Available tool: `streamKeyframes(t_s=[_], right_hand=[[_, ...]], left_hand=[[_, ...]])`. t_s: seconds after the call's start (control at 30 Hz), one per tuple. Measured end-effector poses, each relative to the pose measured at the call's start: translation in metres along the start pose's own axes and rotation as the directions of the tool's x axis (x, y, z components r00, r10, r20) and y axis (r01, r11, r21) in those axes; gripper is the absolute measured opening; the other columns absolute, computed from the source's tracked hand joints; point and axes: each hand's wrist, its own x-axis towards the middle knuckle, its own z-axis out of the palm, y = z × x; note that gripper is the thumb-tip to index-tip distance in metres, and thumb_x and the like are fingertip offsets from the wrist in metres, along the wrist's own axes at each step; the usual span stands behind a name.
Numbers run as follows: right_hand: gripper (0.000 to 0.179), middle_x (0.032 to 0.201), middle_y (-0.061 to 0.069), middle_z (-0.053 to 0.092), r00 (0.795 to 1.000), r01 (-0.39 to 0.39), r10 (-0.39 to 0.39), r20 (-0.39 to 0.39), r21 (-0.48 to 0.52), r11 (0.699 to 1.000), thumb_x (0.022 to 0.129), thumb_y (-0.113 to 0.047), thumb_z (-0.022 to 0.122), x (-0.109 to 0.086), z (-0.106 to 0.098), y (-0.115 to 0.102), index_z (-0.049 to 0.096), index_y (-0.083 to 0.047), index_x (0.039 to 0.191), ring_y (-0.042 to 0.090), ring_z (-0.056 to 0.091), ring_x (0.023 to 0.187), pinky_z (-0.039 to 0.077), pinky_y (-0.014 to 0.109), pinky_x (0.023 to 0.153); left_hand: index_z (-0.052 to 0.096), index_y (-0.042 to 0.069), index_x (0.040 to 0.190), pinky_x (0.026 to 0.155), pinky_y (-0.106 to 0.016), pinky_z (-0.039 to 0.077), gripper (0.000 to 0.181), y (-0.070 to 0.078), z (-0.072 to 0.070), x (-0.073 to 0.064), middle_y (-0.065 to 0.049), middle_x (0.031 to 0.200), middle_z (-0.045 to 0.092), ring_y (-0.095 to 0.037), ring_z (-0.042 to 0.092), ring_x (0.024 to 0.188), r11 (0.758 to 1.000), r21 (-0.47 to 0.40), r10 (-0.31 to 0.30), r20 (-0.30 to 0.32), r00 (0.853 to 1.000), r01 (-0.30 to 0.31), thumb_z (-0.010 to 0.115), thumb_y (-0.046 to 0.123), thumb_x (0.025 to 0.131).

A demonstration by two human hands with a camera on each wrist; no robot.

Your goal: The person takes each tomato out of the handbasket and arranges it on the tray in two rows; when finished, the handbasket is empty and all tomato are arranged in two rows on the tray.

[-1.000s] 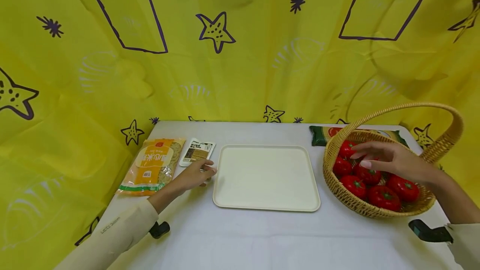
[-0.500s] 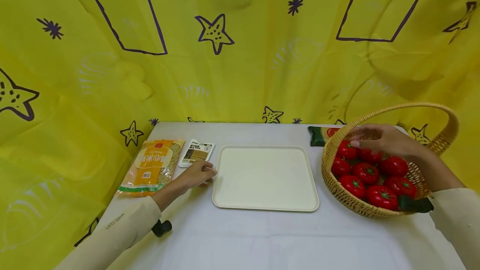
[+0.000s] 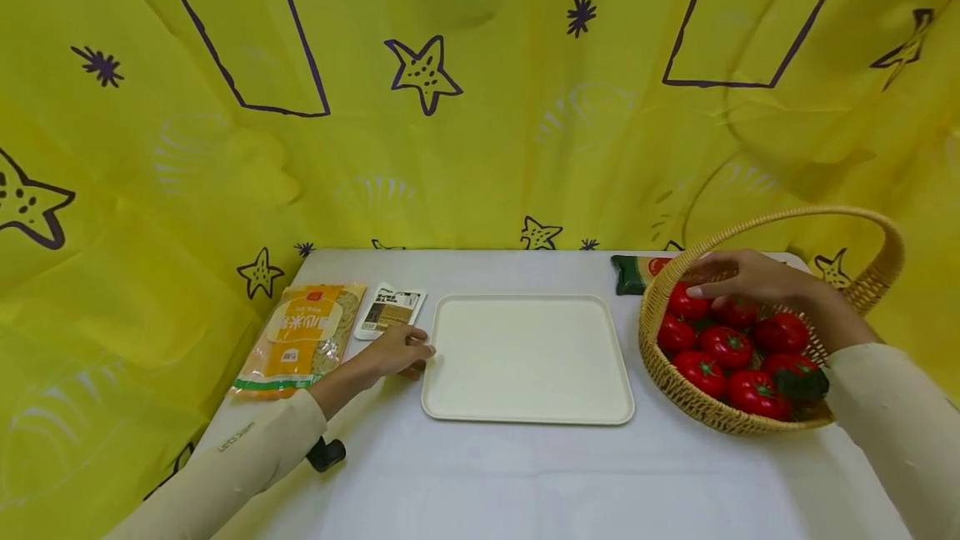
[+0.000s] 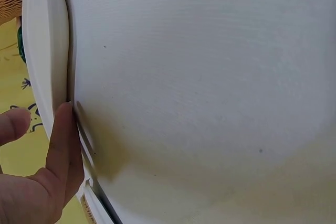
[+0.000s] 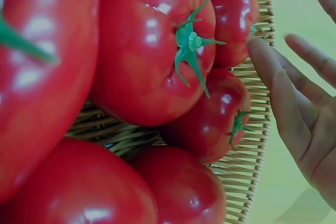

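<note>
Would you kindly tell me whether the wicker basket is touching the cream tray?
Apart: the head view shows white tablecloth between the wicker basket and the cream tray.

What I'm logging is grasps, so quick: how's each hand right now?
Left hand: open, holding nothing, at the edge of the tray.
Right hand: open, holding nothing, over the tomatoes in the basket.

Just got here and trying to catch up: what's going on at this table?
Someone's left hand is at the left edge of a pale tray. Their right hand hangs over the far part of a wicker basket of red tomatoes; it grips none, though whether it touches one is hard to tell. An orange bag and a white pouch lie left of the tray.
</note>
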Motion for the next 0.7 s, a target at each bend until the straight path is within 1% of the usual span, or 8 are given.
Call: streamKeyframes(t_s=[0.07, 0.13, 0.23, 0.37, 0.53, 0.7], right_hand=[[0.062, 0.142, 0.030, 0.051, 0.999, -0.024, 0.024, 0.024, 0.006, 1.000, 0.098, -0.032, 0.064, 0.004, 0.001, 0.003, 0.043, 0.001, 0.147, 0.025, 0.070, 0.091, 0.060, 0.036, 0.071], [0.065, 0.143, 0.031, 0.049, 0.998, -0.038, 0.037, 0.051, 0.013, 0.999, 0.098, -0.032, 0.064, 0.008, 0.002, 0.006, 0.040, 0.002, 0.148, 0.026, 0.070, 0.090, 0.060, 0.036, 0.071], [0.071, 0.146, 0.031, 0.045, 0.992, -0.077, 0.074, 0.099, 0.027, 0.997, 0.097, -0.035, 0.065, 0.011, 0.004, 0.010, 0.035, 0.003, 0.150, 0.026, 0.069, 0.090, 0.061, 0.037, 0.071], [0.076, 0.145, 0.032, 0.044, 0.985, -0.109, 0.104, 0.140, 0.024, 0.994, 0.096, -0.037, 0.067, 0.014, 0.009, 0.014, 0.033, 0.003, 0.151, 0.024, 0.069, 0.090, 0.061, 0.036, 0.072], [0.079, 0.142, 0.033, 0.045, 0.981, -0.124, 0.119, 0.152, 0.025, 0.992, 0.094, -0.037, 0.069, 0.018, 0.012, 0.015, 0.032, 0.004, 0.150, 0.025, 0.071, 0.088, 0.062, 0.036, 0.072], [0.079, 0.142, 0.034, 0.044, 0.981, -0.129, 0.123, 0.150, 0.037, 0.991, 0.093, -0.036, 0.072, 0.022, 0.013, 0.013, 0.033, 0.005, 0.148, 0.027, 0.072, 0.086, 0.062, 0.038, 0.068]], left_hand=[[0.050, -0.010, 0.137, 0.076, -0.033, 0.063, 0.051, -0.001, 0.000, 0.001, -0.023, 0.123, 0.064, -0.021, 0.071, 0.090, 1.000, 0.006, -0.002, 0.000, 1.000, 0.002, 0.065, 0.016, 0.096], [0.051, -0.009, 0.136, 0.075, -0.032, 0.063, 0.051, -0.002, 0.001, 0.002, -0.022, 0.121, 0.066, -0.020, 0.071, 0.086, 1.000, 0.012, -0.007, -0.005, 1.000, 0.007, 0.065, 0.017, 0.095], [0.051, -0.010, 0.135, 0.073, -0.032, 0.063, 0.050, -0.001, 0.002, 0.003, -0.022, 0.118, 0.066, -0.019, 0.070, 0.083, 1.000, -0.002, -0.012, 0.001, 1.000, 0.012, 0.066, 0.015, 0.095], [0.051, -0.011, 0.134, 0.073, -0.032, 0.064, 0.049, -0.001, 0.003, 0.005, -0.022, 0.117, 0.066, -0.019, 0.070, 0.083, 1.000, -0.023, -0.011, 0.007, 1.000, 0.011, 0.066, 0.012, 0.094], [0.051, -0.010, 0.134, 0.072, -0.030, 0.064, 0.047, -0.002, 0.003, 0.008, -0.021, 0.115, 0.066, -0.016, 0.069, 0.079, 0.999, -0.036, -0.018, 0.004, 1.000, 0.018, 0.065, 0.010, 0.094], [0.051, -0.011, 0.133, 0.070, -0.030, 0.064, 0.046, 0.000, 0.004, 0.007, -0.020, 0.112, 0.065, -0.015, 0.068, 0.074, 0.998, -0.066, -0.022, 0.005, 1.000, 0.022, 0.065, 0.006, 0.093]])
